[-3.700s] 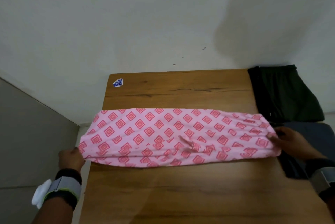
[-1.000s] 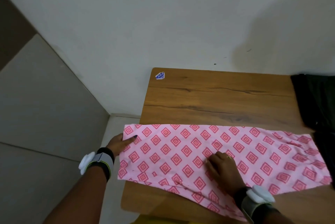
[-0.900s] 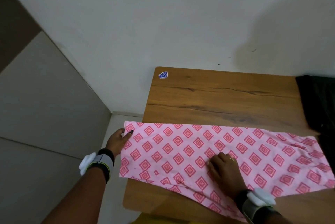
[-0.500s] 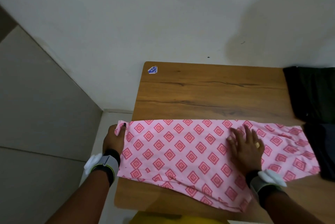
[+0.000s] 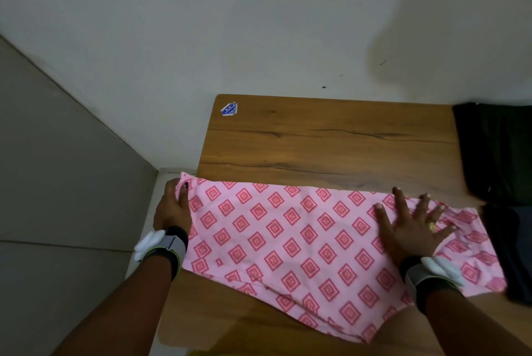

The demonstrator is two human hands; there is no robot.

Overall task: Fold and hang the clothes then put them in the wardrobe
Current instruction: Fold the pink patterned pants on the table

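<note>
A pink garment (image 5: 288, 234) printed with red diamonds lies folded into a long strip across the near half of the wooden table (image 5: 331, 148). Its left end hangs past the table's left edge. My left hand (image 5: 172, 207) pinches that left end at its far corner. My right hand (image 5: 408, 226) lies flat on the cloth toward its right end, fingers straight and spread, pressing it down. The garment's near edge runs slanted toward me at the right.
A dark green-black garment (image 5: 501, 151) lies at the table's right edge, with a dark blue one (image 5: 509, 249) just nearer. A blue sticker (image 5: 229, 109) marks the table's far left corner. A white wall stands behind; grey floor lies to the left.
My right hand slid from the garment's middle to its right part and spread flat. My left hand shifted up to the cloth's far left corner and took hold of it.
</note>
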